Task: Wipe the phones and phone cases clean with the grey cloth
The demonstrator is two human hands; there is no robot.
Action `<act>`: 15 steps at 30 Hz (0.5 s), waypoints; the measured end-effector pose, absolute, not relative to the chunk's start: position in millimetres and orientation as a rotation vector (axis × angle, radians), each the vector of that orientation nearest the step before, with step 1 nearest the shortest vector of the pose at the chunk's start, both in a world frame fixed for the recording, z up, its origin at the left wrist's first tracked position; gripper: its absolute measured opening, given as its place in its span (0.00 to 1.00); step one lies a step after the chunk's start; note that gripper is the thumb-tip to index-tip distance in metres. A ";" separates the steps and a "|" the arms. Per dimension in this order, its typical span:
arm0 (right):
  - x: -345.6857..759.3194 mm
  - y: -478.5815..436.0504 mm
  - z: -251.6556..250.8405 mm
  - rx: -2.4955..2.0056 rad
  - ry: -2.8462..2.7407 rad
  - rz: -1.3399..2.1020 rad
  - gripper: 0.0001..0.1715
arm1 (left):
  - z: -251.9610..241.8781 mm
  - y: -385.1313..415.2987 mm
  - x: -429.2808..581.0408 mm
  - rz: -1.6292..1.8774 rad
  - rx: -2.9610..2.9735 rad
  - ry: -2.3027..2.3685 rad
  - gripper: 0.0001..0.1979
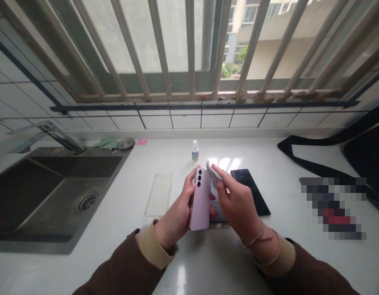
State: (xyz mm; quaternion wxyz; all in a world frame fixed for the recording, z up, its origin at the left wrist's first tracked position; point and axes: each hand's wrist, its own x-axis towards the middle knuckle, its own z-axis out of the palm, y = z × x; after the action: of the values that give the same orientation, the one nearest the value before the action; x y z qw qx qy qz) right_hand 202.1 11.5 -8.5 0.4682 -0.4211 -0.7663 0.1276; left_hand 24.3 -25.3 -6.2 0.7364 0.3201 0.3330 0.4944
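The left hand (177,205) clasps a lilac smartphone (201,200), fingers curled round its edge, camera lenses showing; the right hand (238,200) pinches a white cloth (214,171) against the phone's top end; a clear phone case (158,194) lies just left, a black smartphone (250,184) just right (screen up), a small dropper bottle (194,150) beyond, all on the white countertop (130,246).

We're looking at a lilac smartphone (201,200), held tilted with its back toward us, three black camera lenses in a column near the top. A folded white cloth (213,172) sits at its top corner.
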 end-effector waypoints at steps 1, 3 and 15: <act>203.1 11.3 -6.1 -1.051 -1.805 0.329 0.32 | -6.3 -26.7 22.5 1.033 0.739 0.742 0.37; 203.8 10.9 -2.0 -0.983 -1.777 0.324 0.32 | -6.5 -28.7 20.8 0.972 0.812 0.763 0.38; 206.0 13.2 -1.7 -0.644 -2.122 0.155 0.26 | -9.8 -28.2 22.3 1.054 0.886 0.833 0.40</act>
State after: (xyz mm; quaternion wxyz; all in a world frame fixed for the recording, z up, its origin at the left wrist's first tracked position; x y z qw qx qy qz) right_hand 206.0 13.2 -1.7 0.4432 -0.2595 -0.8558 0.0626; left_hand 22.3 -28.2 -9.8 0.6935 0.3968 0.3728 0.4719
